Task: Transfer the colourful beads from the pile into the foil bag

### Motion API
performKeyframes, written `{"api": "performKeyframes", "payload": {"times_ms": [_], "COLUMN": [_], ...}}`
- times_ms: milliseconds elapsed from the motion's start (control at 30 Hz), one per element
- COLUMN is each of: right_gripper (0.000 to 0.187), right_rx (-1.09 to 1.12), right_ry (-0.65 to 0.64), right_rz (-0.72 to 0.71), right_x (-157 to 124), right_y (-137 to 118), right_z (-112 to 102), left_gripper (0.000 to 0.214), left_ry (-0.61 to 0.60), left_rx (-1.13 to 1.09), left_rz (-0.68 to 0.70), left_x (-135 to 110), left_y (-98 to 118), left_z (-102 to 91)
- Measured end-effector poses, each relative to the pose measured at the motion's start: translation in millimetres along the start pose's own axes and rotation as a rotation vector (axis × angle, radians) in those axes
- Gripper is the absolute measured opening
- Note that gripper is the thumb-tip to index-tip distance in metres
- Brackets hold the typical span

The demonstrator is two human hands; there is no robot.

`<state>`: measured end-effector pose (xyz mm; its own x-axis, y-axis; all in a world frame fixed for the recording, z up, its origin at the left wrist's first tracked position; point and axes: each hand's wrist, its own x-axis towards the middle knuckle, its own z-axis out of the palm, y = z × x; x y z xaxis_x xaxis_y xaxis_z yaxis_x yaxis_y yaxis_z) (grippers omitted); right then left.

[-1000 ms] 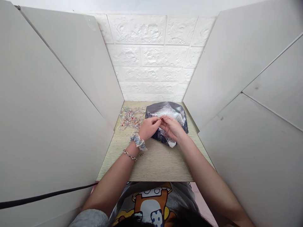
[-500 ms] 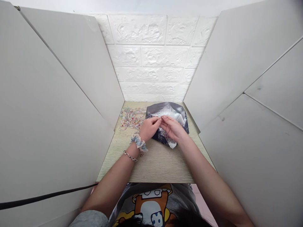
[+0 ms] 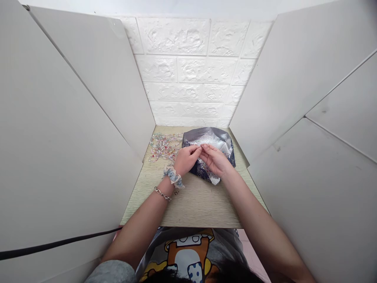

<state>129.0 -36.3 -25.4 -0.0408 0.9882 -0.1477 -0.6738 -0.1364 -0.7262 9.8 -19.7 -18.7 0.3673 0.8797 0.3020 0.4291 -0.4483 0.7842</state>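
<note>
My left hand (image 3: 186,158) and my right hand (image 3: 214,159) meet fingertip to fingertip over a silver-lined bag (image 3: 207,135) with a dark patterned outside. Both are closed in a pinch; whatever sits between the fingertips is too small to make out. Small beads show inside the bag beneath my right palm. Left of the bag lies a loose heap of colourful bead strings (image 3: 165,147). A blue scrunchie (image 3: 173,177) and a chain bracelet (image 3: 162,194) circle my left wrist and forearm.
The wooden tabletop (image 3: 203,208) is hemmed in by a left white panel (image 3: 118,78), a right white panel (image 3: 265,86) and a white brick-pattern wall (image 3: 188,70). A tiny dark item (image 3: 176,193) lies beside the bracelet. A black cable (image 3: 59,243) runs in from the left.
Both hands keep nearly the same pose, fingertips together over the bag. The whole view has shifted very slightly.
</note>
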Motion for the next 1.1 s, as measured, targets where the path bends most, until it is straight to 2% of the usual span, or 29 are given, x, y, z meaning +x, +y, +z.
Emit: {"api": "performKeyframes", "payload": {"times_ms": [433,733,900,1000,1100], "right_gripper": [0.008,0.01,0.017,0.018,0.017], "right_rx": [-0.001,-0.066,-0.238,-0.411,-0.584], "right_ry": [-0.006,-0.015,0.002,-0.002,0.022], "right_rz": [-0.008,-0.022,-0.072,-0.134,-0.203], "right_x": [0.1,0.2,-1.2,-2.3,-3.6], "right_y": [0.4,1.9,0.9,-1.3,-4.5], "right_z": [-0.3,-1.5,-0.9,-0.6,0.1], "left_gripper": [0.032,0.034,0.037,0.041,0.036], "left_ry": [0.0,-0.01,-0.087,-0.174,-0.205], "left_rx": [0.016,-0.056,-0.219,-0.421,-0.61], "left_rz": [0.005,-0.026,-0.106,-0.216,-0.294], "left_x": [-0.1,0.4,2.2,3.5,4.4], "left_y": [0.4,-0.6,-1.4,-1.7,-2.6], "left_z": [-0.3,-0.5,-1.9,-2.9,-3.6]}}
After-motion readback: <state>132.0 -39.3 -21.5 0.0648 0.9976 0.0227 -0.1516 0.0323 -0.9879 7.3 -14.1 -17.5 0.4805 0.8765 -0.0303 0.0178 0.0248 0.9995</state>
